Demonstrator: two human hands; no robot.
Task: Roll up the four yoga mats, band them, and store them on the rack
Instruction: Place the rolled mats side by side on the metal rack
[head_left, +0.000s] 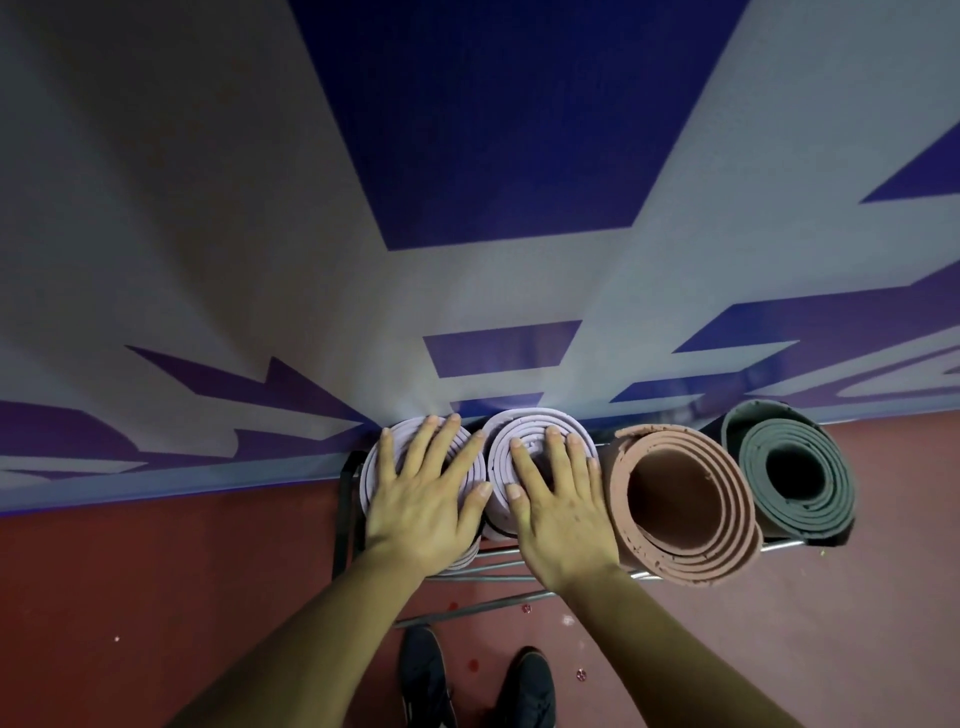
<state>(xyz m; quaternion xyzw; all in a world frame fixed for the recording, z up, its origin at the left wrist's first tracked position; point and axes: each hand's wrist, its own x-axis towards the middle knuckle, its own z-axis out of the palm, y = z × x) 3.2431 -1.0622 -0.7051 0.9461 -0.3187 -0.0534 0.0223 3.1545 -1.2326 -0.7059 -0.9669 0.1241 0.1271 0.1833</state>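
Our left hand (421, 499) and right hand (558, 506) pressed flat, gripping nothing, on the left lilac mat (382, 467) and right lilac mat (524, 426) in the rack (345, 499); uneven pushing could telescope their coils.

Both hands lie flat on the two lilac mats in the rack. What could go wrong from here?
The left hand and right hand press flat on the left lilac mat and right lilac mat; hard pushing might drive the inner coils down unevenly.
The salmon mat is rolled loosely, with no band in view; it might unroll against the grey mat.
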